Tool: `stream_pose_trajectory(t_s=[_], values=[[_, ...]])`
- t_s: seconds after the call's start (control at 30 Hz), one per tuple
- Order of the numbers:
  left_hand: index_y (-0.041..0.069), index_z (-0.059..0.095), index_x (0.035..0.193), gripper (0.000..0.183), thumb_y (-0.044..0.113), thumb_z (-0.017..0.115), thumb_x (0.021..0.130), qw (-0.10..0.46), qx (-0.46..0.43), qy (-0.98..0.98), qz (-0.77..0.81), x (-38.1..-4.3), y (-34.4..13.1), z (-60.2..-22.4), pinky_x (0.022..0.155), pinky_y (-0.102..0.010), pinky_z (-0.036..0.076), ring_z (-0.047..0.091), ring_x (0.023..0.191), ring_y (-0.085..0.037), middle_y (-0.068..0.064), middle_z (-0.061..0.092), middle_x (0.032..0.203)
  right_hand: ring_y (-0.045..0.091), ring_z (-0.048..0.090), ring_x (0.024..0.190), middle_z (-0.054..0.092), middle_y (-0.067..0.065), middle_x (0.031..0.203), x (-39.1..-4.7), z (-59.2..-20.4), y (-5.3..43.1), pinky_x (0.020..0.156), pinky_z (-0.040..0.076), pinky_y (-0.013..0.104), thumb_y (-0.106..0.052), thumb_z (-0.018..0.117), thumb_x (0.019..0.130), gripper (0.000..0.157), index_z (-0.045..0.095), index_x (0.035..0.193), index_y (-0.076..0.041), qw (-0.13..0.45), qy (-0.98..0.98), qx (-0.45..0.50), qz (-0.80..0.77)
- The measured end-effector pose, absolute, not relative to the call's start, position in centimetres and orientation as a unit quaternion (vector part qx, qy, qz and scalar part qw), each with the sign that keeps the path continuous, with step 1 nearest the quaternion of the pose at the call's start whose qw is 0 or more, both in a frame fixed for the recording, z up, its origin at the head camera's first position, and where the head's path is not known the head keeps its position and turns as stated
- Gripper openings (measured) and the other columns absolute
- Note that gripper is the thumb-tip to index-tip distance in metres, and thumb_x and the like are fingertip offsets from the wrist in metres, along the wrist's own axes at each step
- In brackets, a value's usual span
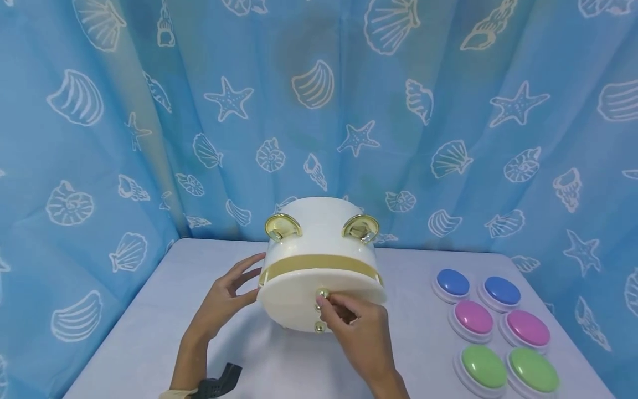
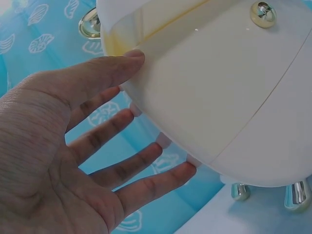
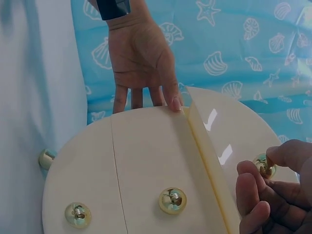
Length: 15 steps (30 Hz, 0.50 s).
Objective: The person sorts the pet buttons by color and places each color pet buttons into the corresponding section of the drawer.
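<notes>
A white rounded drawer box with two gold ears stands on the table, its flat front facing me. My right hand pinches the gold top knob between thumb and fingers. In the right wrist view, the top drawer front stands out from the panels beside it. Two more gold knobs, a middle one and a lower one, sit on those panels. At the box's left side, my left hand touches the edge, fingers spread and fairly straight, thumb near the front rim.
To the right are several round push buttons in pairs: blue, pink and green, all with white bases. A white-covered table lies beneath. Behind hangs a blue curtain with shell prints.
</notes>
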<state>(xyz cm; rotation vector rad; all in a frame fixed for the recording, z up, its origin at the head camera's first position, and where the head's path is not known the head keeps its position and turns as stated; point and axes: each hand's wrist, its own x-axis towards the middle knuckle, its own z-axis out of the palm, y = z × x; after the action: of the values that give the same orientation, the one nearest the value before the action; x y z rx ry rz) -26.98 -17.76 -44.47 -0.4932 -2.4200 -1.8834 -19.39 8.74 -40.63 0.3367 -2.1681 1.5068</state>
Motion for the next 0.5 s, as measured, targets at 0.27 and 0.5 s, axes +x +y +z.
stream_pose_trajectory(t_s=[0.27,0.5], values=[[0.038,0.049,0.146,0.064,0.028,0.077,0.089,0.021,-0.171,-0.778,-0.604,-27.18,-17.88,-44.17,0.097,-0.053,0.05,0.041,0.14,-0.032,0.011,0.039,0.154,0.001,0.06,0.056,0.065,-0.022,0.066,-19.0,-40.39,8.65,0.049,0.049,0.021,-0.025,0.079,0.088,0.008,0.077,0.081,-0.023,0.267,-0.797,0.137,0.525],[0.035,0.049,0.147,0.064,0.025,0.076,0.09,0.019,-0.171,-0.775,-0.608,-26.88,-17.95,-44.29,0.098,-0.051,0.049,0.041,0.14,-0.032,0.009,0.039,0.154,0.001,0.055,0.055,0.059,-0.025,0.066,-18.53,-40.44,8.54,0.049,0.047,0.019,-0.024,0.08,0.087,0.011,0.075,0.078,-0.024,0.28,-0.803,0.145,0.506]])
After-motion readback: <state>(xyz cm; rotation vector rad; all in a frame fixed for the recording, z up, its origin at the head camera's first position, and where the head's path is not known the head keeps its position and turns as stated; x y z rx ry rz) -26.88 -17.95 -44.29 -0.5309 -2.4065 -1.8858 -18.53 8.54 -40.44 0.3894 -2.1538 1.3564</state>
